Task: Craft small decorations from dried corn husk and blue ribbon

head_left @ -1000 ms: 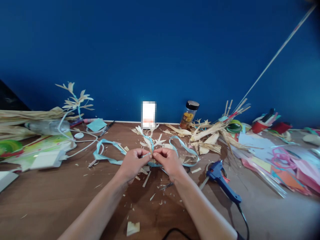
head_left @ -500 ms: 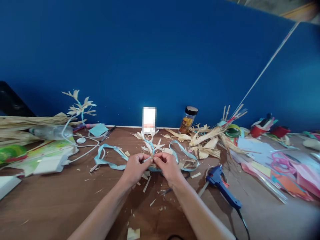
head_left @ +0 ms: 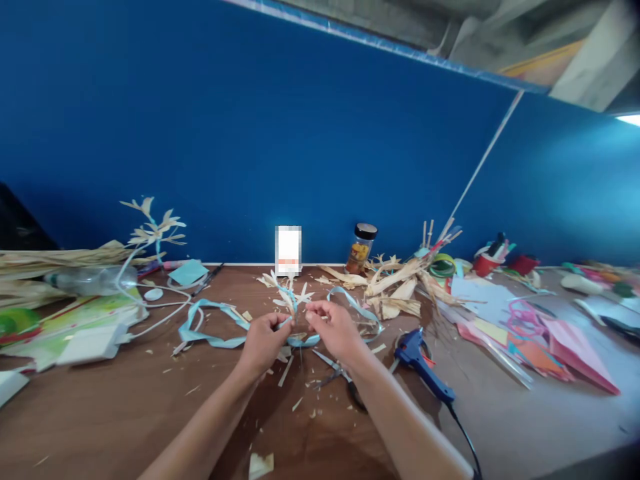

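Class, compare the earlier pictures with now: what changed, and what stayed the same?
The right hand has moved right, away from the left hand, and seems to have let go of the pale flower; the scissors below it show more fully. The left hand still pinches the pale flower; the glue gun and jar stay put.

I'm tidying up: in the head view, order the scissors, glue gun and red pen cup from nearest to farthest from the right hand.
1. Scissors, just below the right hand
2. Glue gun, to its right
3. Red pen cup, farther right and back
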Demonstrator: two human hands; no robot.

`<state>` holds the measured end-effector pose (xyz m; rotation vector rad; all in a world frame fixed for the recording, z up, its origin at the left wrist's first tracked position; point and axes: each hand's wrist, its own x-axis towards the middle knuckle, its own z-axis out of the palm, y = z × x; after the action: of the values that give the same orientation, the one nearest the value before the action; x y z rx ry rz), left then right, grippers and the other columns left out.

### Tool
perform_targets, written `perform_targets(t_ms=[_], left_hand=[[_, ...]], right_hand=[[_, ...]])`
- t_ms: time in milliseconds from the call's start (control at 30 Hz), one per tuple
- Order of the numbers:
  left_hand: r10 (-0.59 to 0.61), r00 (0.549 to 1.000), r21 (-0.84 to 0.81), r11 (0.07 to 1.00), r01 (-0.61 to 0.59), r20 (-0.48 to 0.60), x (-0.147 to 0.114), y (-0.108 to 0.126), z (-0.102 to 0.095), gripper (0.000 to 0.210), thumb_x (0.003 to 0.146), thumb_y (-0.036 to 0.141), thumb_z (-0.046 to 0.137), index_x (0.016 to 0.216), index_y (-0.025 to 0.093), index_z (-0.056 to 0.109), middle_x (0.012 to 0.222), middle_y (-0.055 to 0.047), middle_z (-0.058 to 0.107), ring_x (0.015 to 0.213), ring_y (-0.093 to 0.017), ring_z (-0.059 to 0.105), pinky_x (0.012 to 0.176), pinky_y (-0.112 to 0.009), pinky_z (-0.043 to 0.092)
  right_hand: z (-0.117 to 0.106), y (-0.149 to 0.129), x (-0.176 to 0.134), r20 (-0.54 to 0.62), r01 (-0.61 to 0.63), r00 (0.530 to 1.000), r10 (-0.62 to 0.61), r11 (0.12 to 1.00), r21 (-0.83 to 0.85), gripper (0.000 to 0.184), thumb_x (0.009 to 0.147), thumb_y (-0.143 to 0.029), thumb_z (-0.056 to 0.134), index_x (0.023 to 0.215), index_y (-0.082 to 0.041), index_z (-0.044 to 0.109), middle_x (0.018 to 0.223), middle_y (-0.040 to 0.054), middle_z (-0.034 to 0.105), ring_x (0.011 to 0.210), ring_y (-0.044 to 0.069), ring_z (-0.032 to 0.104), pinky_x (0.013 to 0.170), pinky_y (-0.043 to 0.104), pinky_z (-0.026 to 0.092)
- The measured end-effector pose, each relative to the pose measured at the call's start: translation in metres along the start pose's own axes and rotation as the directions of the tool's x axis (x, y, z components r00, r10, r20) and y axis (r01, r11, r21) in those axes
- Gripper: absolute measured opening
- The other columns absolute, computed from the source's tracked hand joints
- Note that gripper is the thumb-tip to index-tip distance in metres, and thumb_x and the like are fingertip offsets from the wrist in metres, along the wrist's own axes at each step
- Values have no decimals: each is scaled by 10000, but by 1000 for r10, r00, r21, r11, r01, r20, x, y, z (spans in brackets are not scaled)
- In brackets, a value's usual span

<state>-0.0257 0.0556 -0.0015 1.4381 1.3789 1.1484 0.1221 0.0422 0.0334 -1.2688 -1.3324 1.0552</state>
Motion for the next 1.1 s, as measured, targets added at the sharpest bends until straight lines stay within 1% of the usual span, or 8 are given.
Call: perform_targets(t_ms=[200, 333, 433, 600, 667, 767, 933, 1100], left_hand=[[5, 1000, 97, 995, -3, -14, 0, -3, 0, 275, 674, 396, 584, 691, 130, 655, 544, 17, 562, 520, -115, 453, 525, -221, 350], [-13, 1000, 101, 995, 14, -5, -1, -3, 1, 297, 670, 417, 584, 730, 136, 659, 556, 19, 568, 521, -115, 448, 521, -218, 346], [-20, 1000, 109, 994, 21, -9, -1, -2, 1, 302, 670, 421, 583, 740, 139, 663, 529, 27, 548, 501, -112, 435, 506, -217, 335], [-13, 1000, 96, 995, 15, -22, -2, 0, 3, 282, 656, 407, 597, 718, 141, 668, 538, 20, 567, 505, -117, 456, 507, -221, 347], [-13, 1000, 78, 997, 15, -28, -3, 0, 3, 271, 650, 401, 602, 700, 143, 667, 544, 17, 579, 512, -122, 472, 512, -222, 356], [-14, 999, 56, 998, 16, -31, -4, -1, 4, 275, 652, 401, 596, 686, 138, 665, 526, 20, 566, 500, -121, 468, 507, -224, 357], [-27, 999, 36, 999, 28, -30, -3, -1, 3, 286, 646, 403, 596, 674, 127, 664, 520, 19, 552, 491, -111, 443, 497, -220, 341], [-62, 998, -26, 998, 62, 3, -3, 2, 1, 287, 648, 402, 597, 672, 121, 648, 496, 38, 503, 456, -92, 393, 463, -203, 305]], right_hand=[[-68, -38, -49, -24, 61, 998, -63, 996, -67, 264, 770, -330, 566, 966, -161, 614, 773, 31, 652, 690, 134, 584, 625, 242, 457], [-123, -34, -62, -220, 36, 974, -56, 995, -92, 293, 770, -373, 565, 961, -152, 597, 752, 32, 634, 622, 113, 557, 572, 219, 440], [-159, -22, -67, -215, -19, 975, -49, 953, -302, 309, 770, -418, 531, 907, -148, 593, 735, 43, 632, 614, 138, 565, 551, 237, 435], [-186, 14, -89, -183, -151, 983, -17, 494, -856, 219, 759, -404, 514, 839, -217, 595, 745, 36, 655, 674, 198, 608, 568, 266, 403], [-186, 30, -97, -189, -192, 981, 39, 311, -931, 254, 715, -393, 569, 910, -230, 573, 808, 50, 664, 706, 228, 625, 553, 265, 386], [-181, 45, -102, -176, -183, 983, 54, 203, -962, 288, 728, -310, 551, 1001, -216, 542, 829, 75, 665, 760, 257, 630, 581, 284, 398], [-190, 43, -103, -163, -140, 984, -71, 255, -957, 299, 824, -307, 374, 1054, -186, 522, 861, 106, 659, 786, 262, 628, 644, 336, 438], [-197, 31, -102, -204, -91, 962, -182, 490, -867, 380, 819, -420, 382, 1117, -204, 478, 1006, 114, 639, 912, 259, 607, 725, 337, 466]])
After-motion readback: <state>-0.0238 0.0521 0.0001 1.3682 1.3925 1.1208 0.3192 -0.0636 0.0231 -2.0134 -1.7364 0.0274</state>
